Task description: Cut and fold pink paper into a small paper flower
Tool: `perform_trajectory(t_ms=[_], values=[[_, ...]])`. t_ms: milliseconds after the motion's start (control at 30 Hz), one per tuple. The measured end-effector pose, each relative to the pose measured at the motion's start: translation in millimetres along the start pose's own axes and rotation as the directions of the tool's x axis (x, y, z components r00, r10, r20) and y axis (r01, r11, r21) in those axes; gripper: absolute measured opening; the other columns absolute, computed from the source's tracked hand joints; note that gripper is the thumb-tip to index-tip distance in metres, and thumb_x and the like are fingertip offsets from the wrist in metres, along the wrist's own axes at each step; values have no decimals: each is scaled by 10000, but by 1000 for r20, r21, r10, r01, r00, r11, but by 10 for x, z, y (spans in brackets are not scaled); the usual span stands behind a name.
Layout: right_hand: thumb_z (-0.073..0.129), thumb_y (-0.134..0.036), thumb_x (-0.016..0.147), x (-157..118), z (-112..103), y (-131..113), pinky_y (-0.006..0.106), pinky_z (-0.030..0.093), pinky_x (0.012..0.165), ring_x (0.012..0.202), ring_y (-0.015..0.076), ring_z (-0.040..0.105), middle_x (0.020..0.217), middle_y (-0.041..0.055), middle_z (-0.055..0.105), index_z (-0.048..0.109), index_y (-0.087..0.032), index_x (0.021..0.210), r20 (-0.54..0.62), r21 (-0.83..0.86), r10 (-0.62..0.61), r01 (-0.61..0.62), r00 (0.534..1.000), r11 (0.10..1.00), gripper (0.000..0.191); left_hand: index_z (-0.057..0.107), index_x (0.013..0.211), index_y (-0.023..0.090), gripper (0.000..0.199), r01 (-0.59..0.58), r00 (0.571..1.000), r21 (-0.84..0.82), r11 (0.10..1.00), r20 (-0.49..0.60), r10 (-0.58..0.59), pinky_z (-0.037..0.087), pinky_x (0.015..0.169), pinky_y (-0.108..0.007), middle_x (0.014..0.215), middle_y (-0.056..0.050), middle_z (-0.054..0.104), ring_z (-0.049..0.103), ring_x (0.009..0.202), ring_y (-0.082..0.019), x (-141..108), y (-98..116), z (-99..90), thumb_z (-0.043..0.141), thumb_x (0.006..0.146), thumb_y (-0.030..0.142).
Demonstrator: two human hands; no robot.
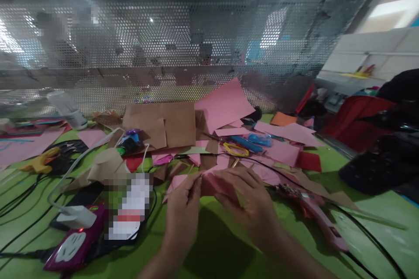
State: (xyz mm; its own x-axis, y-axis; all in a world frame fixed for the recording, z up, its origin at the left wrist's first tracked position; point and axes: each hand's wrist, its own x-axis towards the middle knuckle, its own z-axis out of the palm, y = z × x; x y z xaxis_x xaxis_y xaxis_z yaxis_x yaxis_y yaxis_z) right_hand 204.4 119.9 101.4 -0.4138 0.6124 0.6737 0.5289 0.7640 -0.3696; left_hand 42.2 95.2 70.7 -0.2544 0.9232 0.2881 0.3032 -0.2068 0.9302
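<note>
Perforated grey metal screen (183,43) is spanning the far side, across nearly the whole width. Glossy green tabletop (389,222) is running below it, carrying a lot of paper scrap. Red chair-like shape (355,115) is sitting off the right edge, far side.

Brown cardboard box (178,124) is standing at the far side, left of centre. Large pink paper sheet (225,102) is leaning up just right of it.

Pink-handled tool with a black cord (322,222) is lying to the right of the hands, handle pointing near-right. Magenta power strip with a white socket face (78,244) is lying near left.

Right hand (253,202) is curving over the right part of the workpiece, fingers and thumb holding it; motion blur is hiding the exact contact. Left hand (183,205) is pinching the left part, fingers drawn in narrow. Workpiece is a small folded pink paper piece (211,183); it's sitting between both hands, near centre, partly hidden by fingers.

Yellow-handled scissors (236,150) are lying just beyond the right hand. White charger plug (77,217) is sitting in the power strip, its white cable running far.
</note>
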Motion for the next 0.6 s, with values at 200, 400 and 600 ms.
perform_trajectory(t_ms=[200, 400, 600], values=[[648, -212, 862, -12, 20, -6, 428, 451, 887, 1027, 259, 580, 1084, 77, 679, 646, -238, 1154, -55, -66, -7, 3, 998, 998, 294, 711, 1043, 220, 276, -15, 1000, -51, 999, 12, 15, 479, 800, -272, 967, -51, 719, 645, 875, -192, -17, 25, 16, 475, 943, 324], [639, -212, 870, -23, 50, 3, 429, 468, 870, 993, 255, 602, 1046, 69, 700, 668, -248, 1139, -23, -66, 12, -13, 1000, 998, 274, 729, 1042, 240, 244, -9, 1000, -97, 995, -7, 8, 476, 837, -276, 981, -55, 724, 654, 915, -207, -13, 45, 21, 523, 922, 293], [611, -165, 889, -35, 81, 16, 400, 480, 817, 962, 238, 618, 1036, 65, 702, 672, -252, 1123, -22, -40, -2, 1, 1000, 999, 257, 726, 1065, 234, 265, -8, 1000, -56, 998, 6, 9, 485, 839, -278, 995, -65, 729, 662, 921, -201, -18, 57, 20, 502, 928, 277]])
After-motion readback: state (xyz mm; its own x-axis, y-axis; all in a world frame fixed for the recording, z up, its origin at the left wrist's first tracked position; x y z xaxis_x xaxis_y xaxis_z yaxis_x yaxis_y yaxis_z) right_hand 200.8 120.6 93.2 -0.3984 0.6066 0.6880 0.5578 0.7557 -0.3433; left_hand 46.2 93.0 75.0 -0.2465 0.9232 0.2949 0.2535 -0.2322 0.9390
